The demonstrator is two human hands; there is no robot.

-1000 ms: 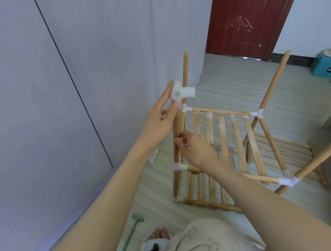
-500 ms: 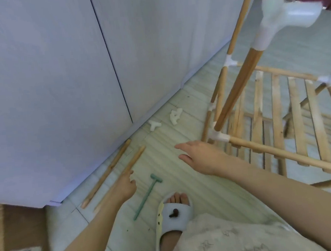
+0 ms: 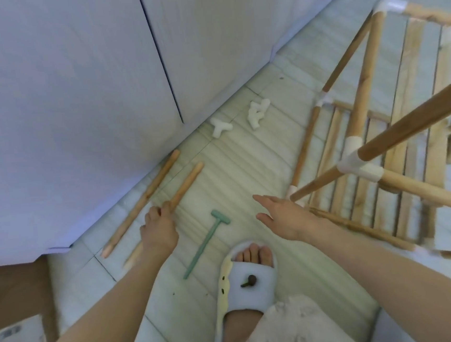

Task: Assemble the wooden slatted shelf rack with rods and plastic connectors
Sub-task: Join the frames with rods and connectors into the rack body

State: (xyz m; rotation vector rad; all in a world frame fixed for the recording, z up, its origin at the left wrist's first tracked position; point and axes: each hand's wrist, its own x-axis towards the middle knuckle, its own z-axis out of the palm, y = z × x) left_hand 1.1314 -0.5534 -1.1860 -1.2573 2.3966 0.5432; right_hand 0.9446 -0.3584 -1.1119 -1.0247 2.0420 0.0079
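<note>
1. Left hand (image 3: 158, 231) down at the floor (image 3: 234, 164), fingers curled round a loose rod (image 3: 185, 186); second rod (image 3: 142, 201) just beside it, along the wall.
2. Right hand (image 3: 283, 216) spread, fingers released, near the rack (image 3: 358, 143).
3. Two white connectors (image 3: 220, 126) on the floor, green mallet (image 3: 206, 243) between the hands.

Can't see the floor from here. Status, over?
Left hand grips loose rod. Right hand open, hovering. Rack partly built. Green tool between hands, not blocking.

Bare forearms, pale blue slipper (image 3: 252, 287)
</note>
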